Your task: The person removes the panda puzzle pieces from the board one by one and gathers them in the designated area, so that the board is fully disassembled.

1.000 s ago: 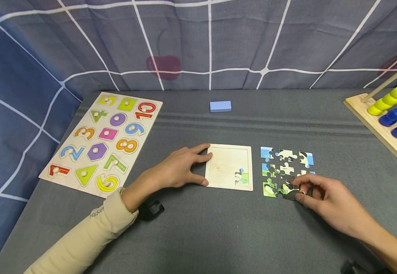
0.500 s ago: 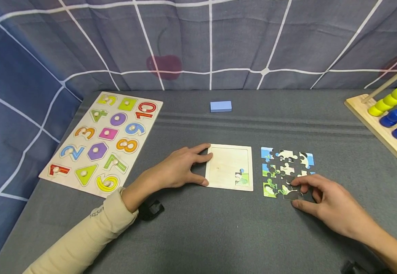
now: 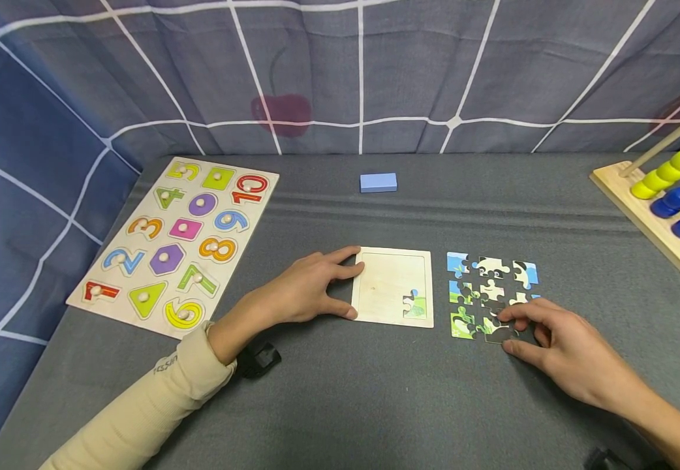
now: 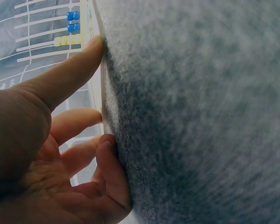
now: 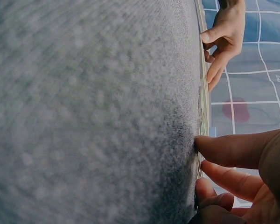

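In the head view, my left hand point(image 3: 310, 286) lies at the left side of a square wooden puzzle tray point(image 3: 381, 284), touching its edge with spread fingers and thumb. One puzzle piece point(image 3: 416, 307) sits in the tray's lower right corner. To the right, panda puzzle pieces point(image 3: 491, 292) lie in rough rows on the cloth. My right hand point(image 3: 563, 349) pinches the dark bottom-middle piece point(image 3: 497, 331) between thumb and index finger, and partly hides pieces behind it. In the right wrist view, the thumb point(image 5: 224, 149) and index finger stand apart at the piece.
A number-and-shape peg board point(image 3: 175, 245) lies at the left on the dark grey cloth point(image 3: 346, 398). A blue block point(image 3: 378, 183) rests toward the back. At the far right stands a wooden bead frame point(image 3: 663, 222). A gridded curtain point(image 3: 399, 72) hangs behind.
My right thumb has drawn back from over the bottom-middle piece to its near edge, so more of that piece shows. The left hand and tray have stayed put.
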{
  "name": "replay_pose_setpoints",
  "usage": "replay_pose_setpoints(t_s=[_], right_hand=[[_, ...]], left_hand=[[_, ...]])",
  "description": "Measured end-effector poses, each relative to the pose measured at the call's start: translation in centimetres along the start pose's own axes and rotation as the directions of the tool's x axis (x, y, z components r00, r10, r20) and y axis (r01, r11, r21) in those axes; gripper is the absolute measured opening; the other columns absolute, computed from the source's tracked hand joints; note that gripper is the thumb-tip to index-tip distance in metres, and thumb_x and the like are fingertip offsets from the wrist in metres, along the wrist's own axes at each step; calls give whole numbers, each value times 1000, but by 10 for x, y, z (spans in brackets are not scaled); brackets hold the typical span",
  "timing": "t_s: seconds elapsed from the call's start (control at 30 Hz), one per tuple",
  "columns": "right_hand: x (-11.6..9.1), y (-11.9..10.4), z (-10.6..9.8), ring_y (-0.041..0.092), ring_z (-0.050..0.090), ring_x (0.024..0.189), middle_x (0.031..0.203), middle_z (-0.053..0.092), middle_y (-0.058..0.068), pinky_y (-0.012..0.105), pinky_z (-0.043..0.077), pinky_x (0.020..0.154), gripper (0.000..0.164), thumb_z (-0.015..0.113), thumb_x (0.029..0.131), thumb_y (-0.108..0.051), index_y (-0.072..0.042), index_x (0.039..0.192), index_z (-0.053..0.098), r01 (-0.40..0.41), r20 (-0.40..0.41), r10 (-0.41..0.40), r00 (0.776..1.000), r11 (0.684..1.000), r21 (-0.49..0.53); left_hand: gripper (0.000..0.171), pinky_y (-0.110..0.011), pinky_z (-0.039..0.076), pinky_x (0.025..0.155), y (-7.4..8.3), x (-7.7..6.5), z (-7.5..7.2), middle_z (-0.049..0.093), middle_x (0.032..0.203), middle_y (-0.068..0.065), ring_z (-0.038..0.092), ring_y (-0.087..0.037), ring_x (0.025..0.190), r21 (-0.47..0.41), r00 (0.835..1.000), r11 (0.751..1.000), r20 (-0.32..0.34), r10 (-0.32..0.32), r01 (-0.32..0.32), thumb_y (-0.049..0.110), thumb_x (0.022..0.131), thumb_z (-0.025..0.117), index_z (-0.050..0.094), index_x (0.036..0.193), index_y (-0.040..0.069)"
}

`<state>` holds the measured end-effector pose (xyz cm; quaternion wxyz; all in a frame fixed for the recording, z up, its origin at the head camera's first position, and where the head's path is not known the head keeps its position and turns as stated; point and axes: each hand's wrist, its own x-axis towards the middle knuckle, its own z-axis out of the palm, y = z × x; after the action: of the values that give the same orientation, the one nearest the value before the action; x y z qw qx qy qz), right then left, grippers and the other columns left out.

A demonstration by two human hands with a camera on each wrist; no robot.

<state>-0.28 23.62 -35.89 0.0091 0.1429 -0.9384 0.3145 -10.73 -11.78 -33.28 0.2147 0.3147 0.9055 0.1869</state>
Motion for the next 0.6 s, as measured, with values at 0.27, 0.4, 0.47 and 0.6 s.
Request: replay_pose_setpoints(t_s=[0.27,0.4,0.47,0.6], right_hand=[[0,-1,-1,4,39,57,84,54,-6,23,29,50,37,85,72,-2,-16,103,70,-13,-3,13,1000,1000,13],[2,-2,-2,4,39,57,83,54,-7,22,29,50,36,85,72,-3,-17,101,70,6,-19,-5,1000,999,33],[4,-4,-2,4,40,57,83,54,-7,22,30,50,35,85,73,-3,-18,100,69,25,-23,-24,999,998,51],[12,-14,-2,5,41,57,84,56,-7,22,32,51,32,84,76,-5,-19,101,70,35,9,-36,999,993,115]], left_hand=[[77,-51,32,107,0,0,0,29,160,-4,43,-35,132,-2,1000,1000,-2,4,-4,40,81,81,50,146,13],[77,-51,32,107,1,0,0,29,160,-4,43,-35,132,-2,1000,1000,-1,2,-2,40,81,81,50,146,13],[77,-51,31,108,1,0,-1,29,160,-4,43,-35,132,-2,1000,1000,1,0,0,40,81,81,50,146,13],[77,-52,29,109,1,0,-1,28,160,-5,41,-36,134,-4,1000,1000,6,-6,6,40,81,80,50,146,13]])
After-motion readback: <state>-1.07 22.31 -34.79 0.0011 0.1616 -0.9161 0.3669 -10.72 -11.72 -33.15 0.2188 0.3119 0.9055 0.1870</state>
